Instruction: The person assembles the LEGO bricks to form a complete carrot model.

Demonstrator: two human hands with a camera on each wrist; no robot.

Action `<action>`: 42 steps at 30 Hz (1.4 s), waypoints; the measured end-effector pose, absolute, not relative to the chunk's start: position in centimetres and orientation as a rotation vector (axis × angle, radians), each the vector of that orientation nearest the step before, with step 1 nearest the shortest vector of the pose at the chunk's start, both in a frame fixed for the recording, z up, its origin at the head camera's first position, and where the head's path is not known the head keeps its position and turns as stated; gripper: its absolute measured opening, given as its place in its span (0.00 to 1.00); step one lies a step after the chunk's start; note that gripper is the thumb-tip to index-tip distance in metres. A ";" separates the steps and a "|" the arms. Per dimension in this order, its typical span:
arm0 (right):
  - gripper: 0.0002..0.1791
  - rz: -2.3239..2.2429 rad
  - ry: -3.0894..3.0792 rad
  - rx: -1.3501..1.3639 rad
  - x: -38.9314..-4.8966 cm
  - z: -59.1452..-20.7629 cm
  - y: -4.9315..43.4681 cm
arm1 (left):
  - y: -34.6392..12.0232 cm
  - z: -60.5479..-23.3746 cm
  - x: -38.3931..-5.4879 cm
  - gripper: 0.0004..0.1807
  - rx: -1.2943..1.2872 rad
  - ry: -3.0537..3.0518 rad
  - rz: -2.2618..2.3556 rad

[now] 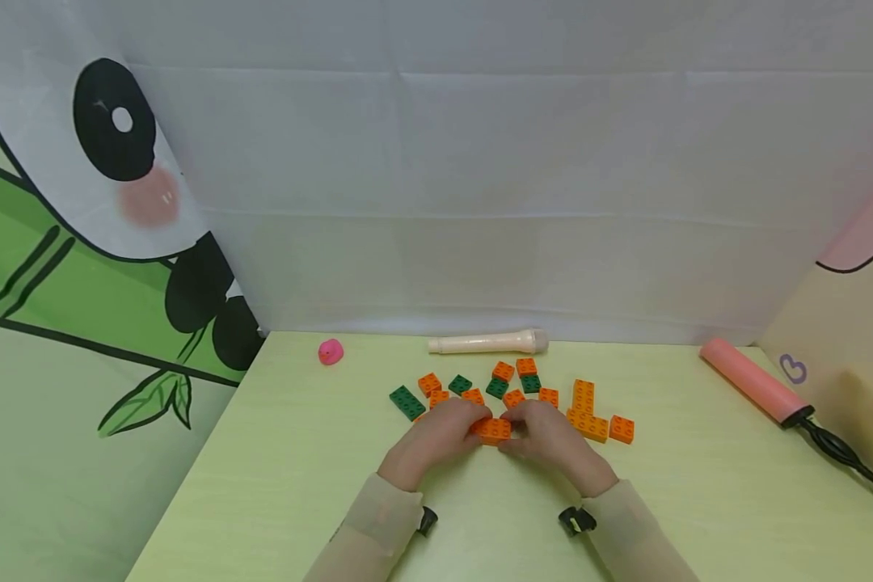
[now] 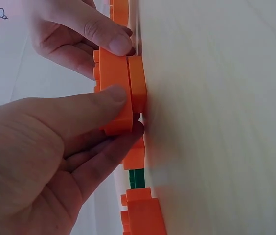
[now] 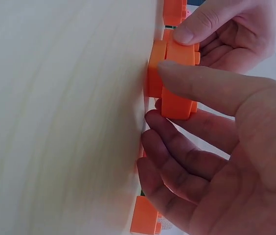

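Note:
Near the middle of the table, a long orange toy building brick (image 1: 493,428) is pinched from both ends by two hands. The left hand (image 1: 440,432) has its thumb on the brick's near side and fingers behind it. From the other end the right hand (image 1: 549,436) grips it likewise, its lower fingers loosely curled in the right wrist view. Beneath the long brick (image 2: 113,78) sits a shorter orange brick (image 2: 138,85), right at the tabletop. Their studs face up. Fingers partly cover both bricks in each wrist view.
Several loose orange and green bricks, including a green brick (image 1: 407,402), lie beyond the hands. To the right are orange-yellow bricks (image 1: 588,424) and an orange brick (image 1: 622,429). Farther back are a pink toy (image 1: 331,352) and a white microphone-shaped object (image 1: 483,343). A pink pump (image 1: 757,381) lies far right.

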State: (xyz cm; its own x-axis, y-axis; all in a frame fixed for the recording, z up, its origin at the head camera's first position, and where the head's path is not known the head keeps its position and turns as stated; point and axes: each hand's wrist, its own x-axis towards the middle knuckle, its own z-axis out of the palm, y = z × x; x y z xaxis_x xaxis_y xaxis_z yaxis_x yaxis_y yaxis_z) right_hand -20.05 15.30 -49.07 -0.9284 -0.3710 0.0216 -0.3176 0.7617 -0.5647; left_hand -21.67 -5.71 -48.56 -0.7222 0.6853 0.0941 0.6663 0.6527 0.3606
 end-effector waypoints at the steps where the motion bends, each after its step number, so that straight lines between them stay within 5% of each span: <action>1: 0.15 -0.894 2.862 -0.566 -20.1 -49.1 15.3 | -5.7 -48.6 -21.7 0.05 1.158 2.810 0.585; 42: 0.17 -0.910 2.821 -0.570 -20.0 -49.0 15.4 | -5.1 -48.6 -21.6 0.06 1.090 2.785 0.634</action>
